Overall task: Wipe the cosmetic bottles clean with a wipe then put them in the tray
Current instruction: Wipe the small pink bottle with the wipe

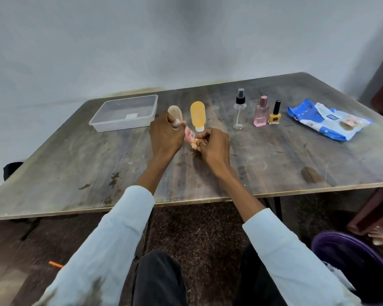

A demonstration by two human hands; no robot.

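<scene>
Left hand (165,138) grips pink tube (189,134), long axis slanting toward right hand (215,144), which pinches crumpled wipe (196,144) at tube's near end.

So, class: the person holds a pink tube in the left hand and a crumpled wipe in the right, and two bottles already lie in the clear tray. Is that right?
Not quite. The head view shows the clear tray holding no bottles. The rest stands: the left hand holds the pink tube, and the right hand holds the crumpled wipe against its end.
</scene>
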